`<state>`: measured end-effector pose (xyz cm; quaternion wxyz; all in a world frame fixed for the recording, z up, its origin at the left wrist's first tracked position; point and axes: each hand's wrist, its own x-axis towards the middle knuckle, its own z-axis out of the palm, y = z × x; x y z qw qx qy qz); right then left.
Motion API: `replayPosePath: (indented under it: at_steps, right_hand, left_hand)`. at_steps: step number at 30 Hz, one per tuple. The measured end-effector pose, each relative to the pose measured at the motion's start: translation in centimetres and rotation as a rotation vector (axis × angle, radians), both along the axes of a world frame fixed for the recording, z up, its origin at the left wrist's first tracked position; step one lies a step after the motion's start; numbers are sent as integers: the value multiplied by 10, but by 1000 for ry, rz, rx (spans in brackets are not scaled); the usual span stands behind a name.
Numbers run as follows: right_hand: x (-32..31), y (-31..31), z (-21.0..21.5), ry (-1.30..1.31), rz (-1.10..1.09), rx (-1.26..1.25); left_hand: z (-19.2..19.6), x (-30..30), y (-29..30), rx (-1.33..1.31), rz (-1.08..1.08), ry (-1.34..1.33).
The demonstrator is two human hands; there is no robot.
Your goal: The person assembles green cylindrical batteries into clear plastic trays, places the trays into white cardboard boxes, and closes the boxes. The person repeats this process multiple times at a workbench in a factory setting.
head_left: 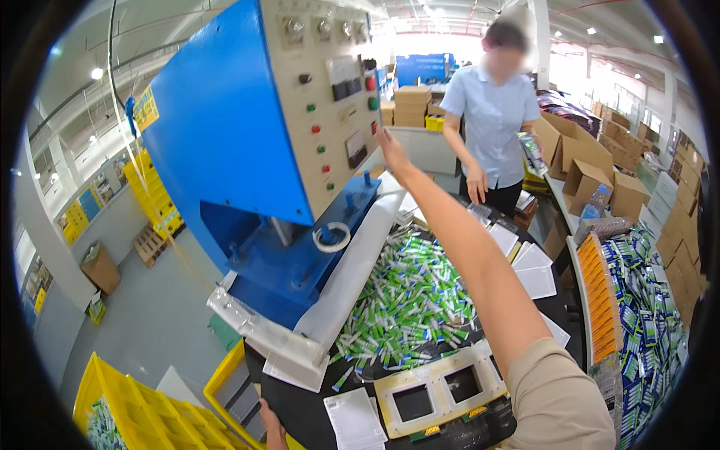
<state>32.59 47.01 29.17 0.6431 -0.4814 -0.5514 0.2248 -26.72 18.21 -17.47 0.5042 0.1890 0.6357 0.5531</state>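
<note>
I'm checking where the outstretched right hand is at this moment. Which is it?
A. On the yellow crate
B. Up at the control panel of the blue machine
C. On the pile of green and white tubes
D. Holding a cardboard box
B: the right hand is stretched out to the control panel of the blue machine, well above the tubes on the round table.

1. Grey smooth concrete floor (161, 307) spreads left of the raised right hand.
2. Stacked brown cardboard boxes (600, 169) line the wall to its right.
3. Round white ceiling lamps (96, 73) glow overhead.
4. Bright daylight fills the far hall.
</note>
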Motion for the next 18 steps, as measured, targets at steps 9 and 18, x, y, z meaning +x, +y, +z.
replayPosePath:
  at_steps: [9,18]
  right_hand:
    - [-24,39,26,-102,-348,-75]
    - [-20,25,53,-376,-412,-59]
  left_hand:
    - [21,6,-4,49,-89,-117]
    - [27,11,-6,20,-61,-103]
